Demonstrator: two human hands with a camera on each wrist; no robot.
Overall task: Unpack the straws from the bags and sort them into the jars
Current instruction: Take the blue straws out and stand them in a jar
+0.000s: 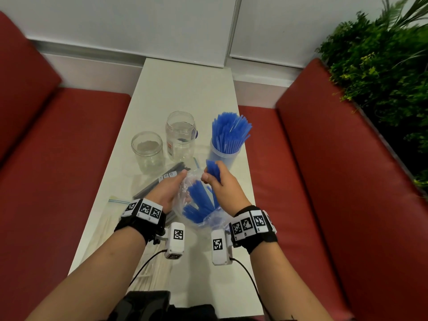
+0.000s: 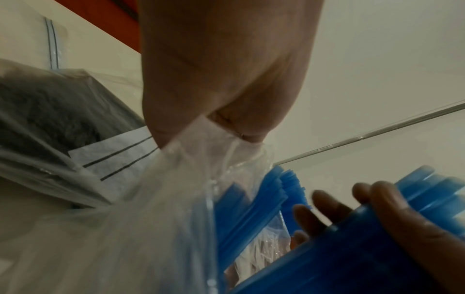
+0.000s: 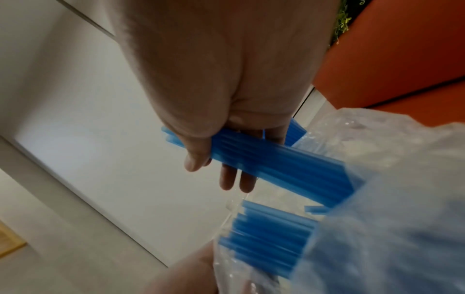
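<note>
your left hand point(image 1: 167, 189) pinches the bag point(image 1: 196, 205) open so your right hand point(image 1: 220, 184), clasping a blue straw bundle point(image 1: 213, 169), clears toward the jar point(image 1: 223, 156) at twelve o'clock.

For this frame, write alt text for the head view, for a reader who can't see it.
The right hand lifts a bunch of blue straws from a clear bag that the left hand holds open above a white table. Behind stand two empty clear jars and a container of blue straws; a bag of dark straws lies at left.
</note>
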